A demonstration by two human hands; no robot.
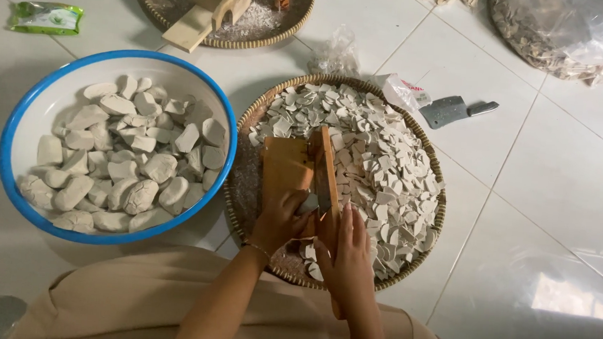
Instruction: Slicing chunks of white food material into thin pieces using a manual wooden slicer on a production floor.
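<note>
Wooden slicer (300,164) sits on the near-left part of a round woven tray (238,186), blade arm (327,170) hinged and lying along its right edge. Left hand (280,221) is curled around a pale grey lump (307,204), pressing it against the slicer board beside the blade. Right hand (347,254) is closed over the near end of the blade arm, fingers wrapped on the handle.

Thin pale slices (380,161) cover most of the tray to the right and far side of the slicer, heaped in overlapping layers; a few more lie just under the hands.

Left of the tray, touching or nearly touching its rim, a white basin with a blue rim (14,135) holds many whole lumps (125,157), still piled thick. Judging by that: a good share sliced, a large share left.

Further out on the tiled floor (560,209): a cleaver (453,111) beyond the tray, a second woven tray (283,27) with another wooden slicer (214,4), and a clear bag of dried pieces (566,32) at top right.
</note>
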